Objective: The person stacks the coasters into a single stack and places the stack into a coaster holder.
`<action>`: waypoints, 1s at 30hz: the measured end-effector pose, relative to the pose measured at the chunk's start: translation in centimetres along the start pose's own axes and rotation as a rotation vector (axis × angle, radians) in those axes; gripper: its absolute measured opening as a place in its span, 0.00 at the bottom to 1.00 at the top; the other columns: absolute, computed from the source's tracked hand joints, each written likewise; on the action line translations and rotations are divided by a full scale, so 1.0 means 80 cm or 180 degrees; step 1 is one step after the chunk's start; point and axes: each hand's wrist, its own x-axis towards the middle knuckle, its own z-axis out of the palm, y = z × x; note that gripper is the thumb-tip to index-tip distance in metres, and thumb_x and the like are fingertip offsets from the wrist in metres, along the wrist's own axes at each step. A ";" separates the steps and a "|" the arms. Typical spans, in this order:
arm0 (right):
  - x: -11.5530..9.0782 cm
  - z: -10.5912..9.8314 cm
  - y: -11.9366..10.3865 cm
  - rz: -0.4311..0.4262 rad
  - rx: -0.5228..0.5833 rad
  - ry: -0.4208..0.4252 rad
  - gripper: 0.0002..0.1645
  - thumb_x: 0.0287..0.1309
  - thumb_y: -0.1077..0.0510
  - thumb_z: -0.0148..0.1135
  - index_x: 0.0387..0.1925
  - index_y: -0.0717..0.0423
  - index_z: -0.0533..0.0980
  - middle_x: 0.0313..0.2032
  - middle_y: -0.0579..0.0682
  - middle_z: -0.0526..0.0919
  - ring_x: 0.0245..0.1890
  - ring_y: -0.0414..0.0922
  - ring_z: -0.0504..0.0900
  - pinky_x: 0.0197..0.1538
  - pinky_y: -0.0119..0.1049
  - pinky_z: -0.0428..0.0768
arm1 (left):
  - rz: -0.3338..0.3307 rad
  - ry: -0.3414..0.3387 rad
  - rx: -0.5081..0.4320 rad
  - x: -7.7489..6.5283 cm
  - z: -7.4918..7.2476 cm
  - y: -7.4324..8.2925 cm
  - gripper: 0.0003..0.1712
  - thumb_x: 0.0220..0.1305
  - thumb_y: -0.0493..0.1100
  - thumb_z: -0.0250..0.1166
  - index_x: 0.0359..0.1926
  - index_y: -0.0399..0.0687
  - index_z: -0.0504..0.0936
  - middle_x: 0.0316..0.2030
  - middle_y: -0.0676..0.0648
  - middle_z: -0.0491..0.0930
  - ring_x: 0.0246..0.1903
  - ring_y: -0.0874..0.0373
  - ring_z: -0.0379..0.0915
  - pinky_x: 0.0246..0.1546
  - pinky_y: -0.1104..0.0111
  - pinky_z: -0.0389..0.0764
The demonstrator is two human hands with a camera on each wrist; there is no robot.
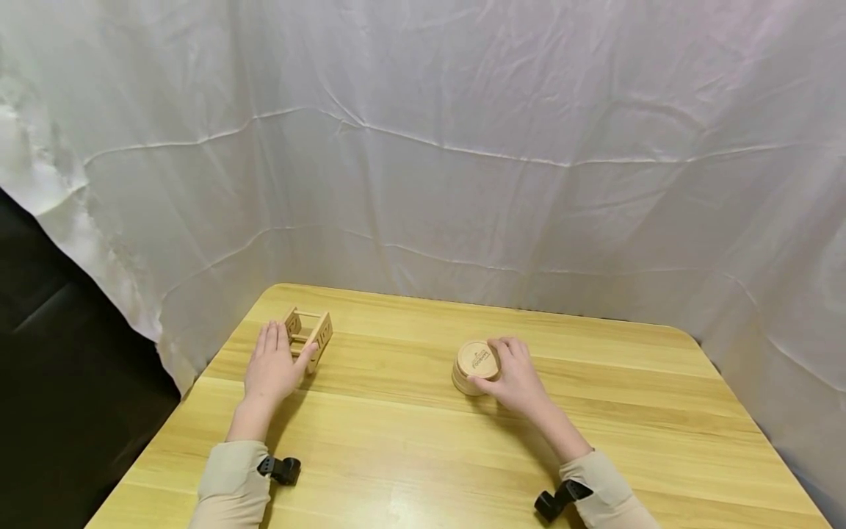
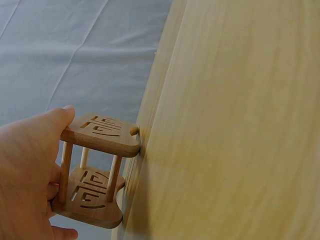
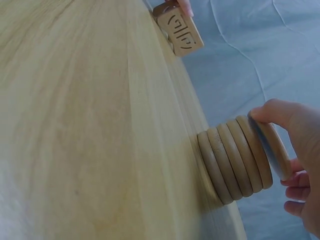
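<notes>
- Pale, creased curtain hangs behind the work, with wavy crease lines running across it.
- Light wood-grain desk with rounded far corners carries everything.
- Both forearms, in beige sleeves, reach forward well apart from each other; a black wrist camera sits by each cuff.
- Left hand: back of the hand upward, bridging the wooden coaster rack. Its thumb and fingers are clamped on the rack from opposite sides, thumb against one panel, fingers against the other.
- Right hand: angled inward, thumb and fingers spread round the rim of the top coaster and clamped on it at opposite edges.
- The rack itself: two fretwork panels joined by round dowels, standing towards the desk's far left.
- Stack of round wooden coasters: about five discs, near the middle of the desk, well to the right of the rack.
- The top coaster: engraved face up, with a narrow gap beneath it — whether one edge touches the stack I cannot tell. I judge the step in hand to be parting it from the pile while the left hand steadies the rack. The next move seems to call for a firm edge pinch and a clean lift — without dragging the discs below.
</notes>
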 end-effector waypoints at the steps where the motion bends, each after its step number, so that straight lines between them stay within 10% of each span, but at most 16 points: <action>1: 0.000 0.000 0.000 -0.0009 -0.0009 0.0002 0.49 0.42 0.42 0.76 0.60 0.66 0.70 0.55 0.62 0.72 0.59 0.58 0.68 0.63 0.57 0.73 | -0.0002 -0.0003 0.0000 0.000 0.000 0.000 0.53 0.72 0.67 0.42 0.72 0.22 0.43 0.73 0.24 0.39 0.74 0.29 0.33 0.75 0.43 0.41; 30: 0.001 0.000 0.000 0.0088 0.0044 -0.0109 0.48 0.44 0.41 0.75 0.61 0.65 0.70 0.56 0.63 0.72 0.61 0.58 0.67 0.63 0.57 0.72 | 0.0023 -0.0010 0.0018 0.003 0.000 -0.002 0.53 0.72 0.67 0.41 0.72 0.22 0.44 0.73 0.24 0.38 0.74 0.29 0.32 0.76 0.45 0.37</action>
